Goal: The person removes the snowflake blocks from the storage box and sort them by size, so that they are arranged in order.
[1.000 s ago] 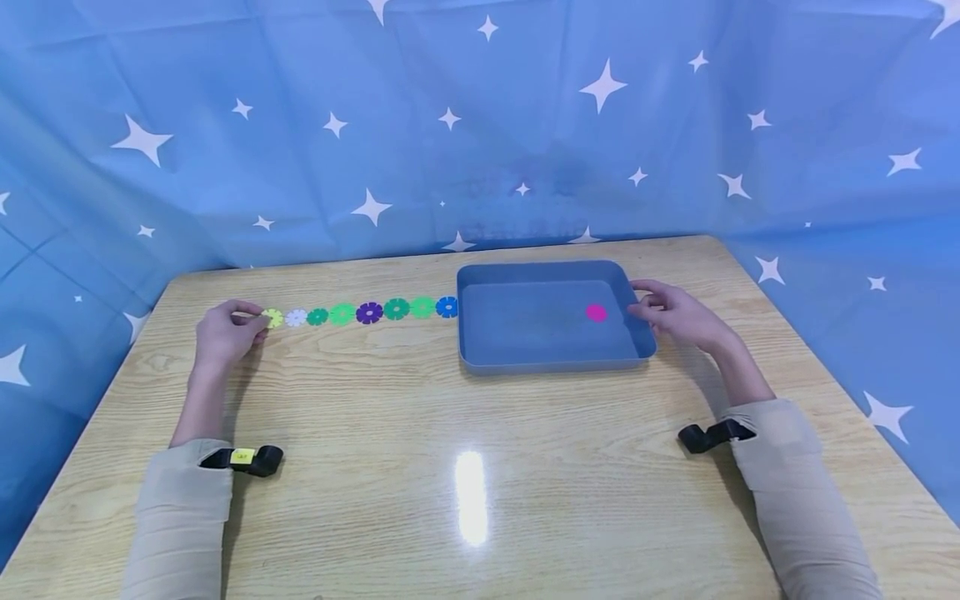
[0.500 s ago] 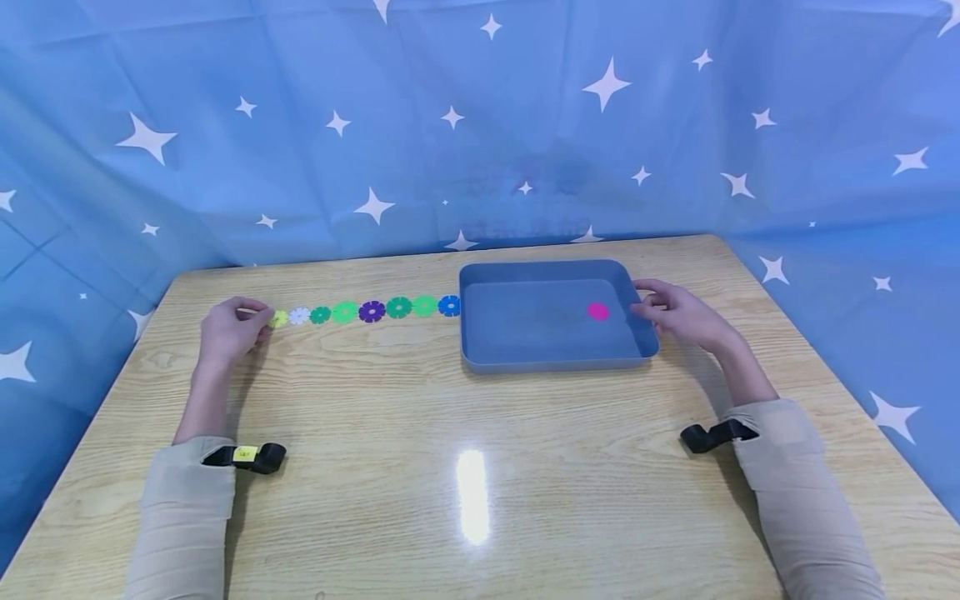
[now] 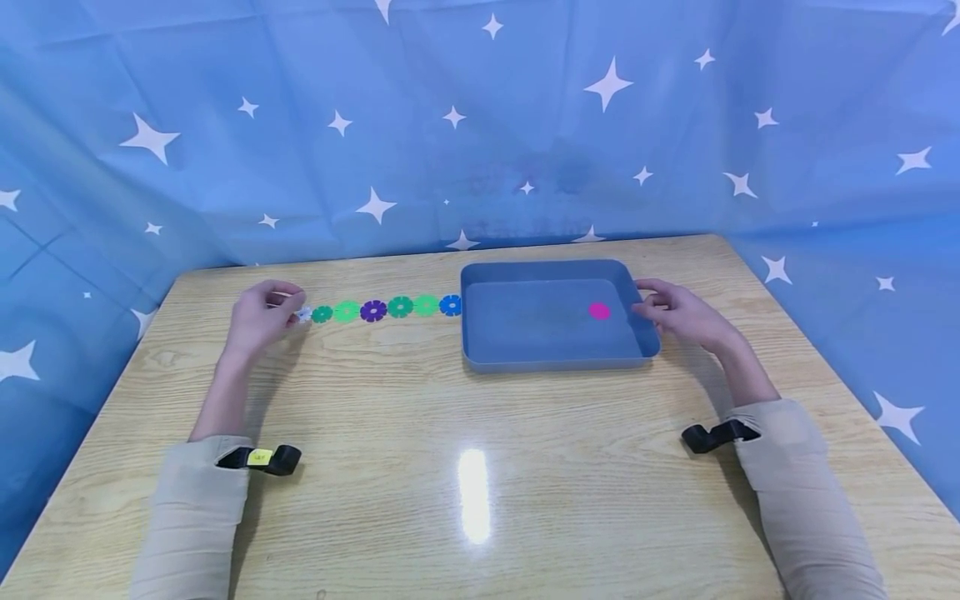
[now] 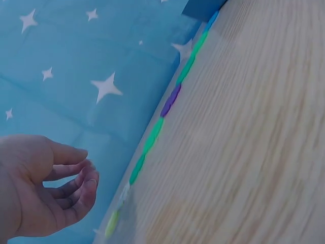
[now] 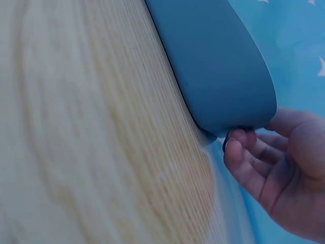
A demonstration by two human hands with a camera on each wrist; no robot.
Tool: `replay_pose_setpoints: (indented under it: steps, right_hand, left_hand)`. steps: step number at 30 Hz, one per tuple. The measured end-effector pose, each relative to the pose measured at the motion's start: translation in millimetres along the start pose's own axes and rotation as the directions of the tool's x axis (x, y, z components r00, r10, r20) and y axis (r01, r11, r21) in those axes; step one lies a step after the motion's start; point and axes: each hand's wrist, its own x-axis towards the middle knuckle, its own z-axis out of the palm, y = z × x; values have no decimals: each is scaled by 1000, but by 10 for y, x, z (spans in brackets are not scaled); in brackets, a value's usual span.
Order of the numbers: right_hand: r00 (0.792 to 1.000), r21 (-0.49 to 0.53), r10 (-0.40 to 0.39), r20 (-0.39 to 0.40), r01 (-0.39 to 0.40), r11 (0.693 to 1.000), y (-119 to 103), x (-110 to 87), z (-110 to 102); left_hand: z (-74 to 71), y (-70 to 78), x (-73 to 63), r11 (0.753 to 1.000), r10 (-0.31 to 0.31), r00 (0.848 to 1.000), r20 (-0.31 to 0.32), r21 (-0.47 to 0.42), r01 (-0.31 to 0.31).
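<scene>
My left hand (image 3: 266,317) is held over the left end of a row of notched, snowflake-shaped plastic discs (image 3: 373,311). Its fingers are loosely bent with nothing between them in the left wrist view. The yellow disc (image 4: 112,223) lies beside the white disc (image 4: 124,195) there; from the head view the hand hides the yellow one. A blue-grey tray (image 3: 555,365) stands at the row's right end. My right hand (image 3: 678,315) grips the tray's right end, fingers curled against it. A small dark edge shows by its fingertips in the right wrist view. One pink disc (image 3: 599,311) lies inside the tray.
The wooden table (image 3: 360,500) ends at the back against a blue curtain (image 3: 420,125) with white stars. A black wrist camera (image 3: 262,459) is strapped at each sleeve. Bright glare (image 3: 473,496) lies on the front of the table.
My left hand has let go of the yellow disc and moved right, over the end of the row. The right hand and the tray stay in place.
</scene>
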Motion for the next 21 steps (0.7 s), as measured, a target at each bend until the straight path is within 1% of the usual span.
replay_pose_setpoints:
  steps: [5, 10, 13, 17, 21]
  right_hand:
    - [1000, -6, 1, -3, -1, 1000, -23, -5, 5]
    - [1000, -8, 5, 1, -5, 1000, -34, -11, 4]
    - [1000, -9, 12, 0, -12, 1000, -27, 0, 5]
    - [1000, -13, 13, 0, -13, 1000, -11, 8, 9]
    - [1000, -11, 3, -1, -3, 1000, -12, 1, 13]
  left_hand:
    - [120, 111, -17, 998, 55, 997, 46, -33, -54]
    - [275, 238, -39, 995, 86, 991, 98, -61, -80]
    - [344, 310, -59, 993, 94, 988, 122, -80, -85]
    - [403, 376, -84, 989, 109, 985, 134, -110, -95]
    - [504, 426, -110, 984, 149, 978, 145, -123, -132]
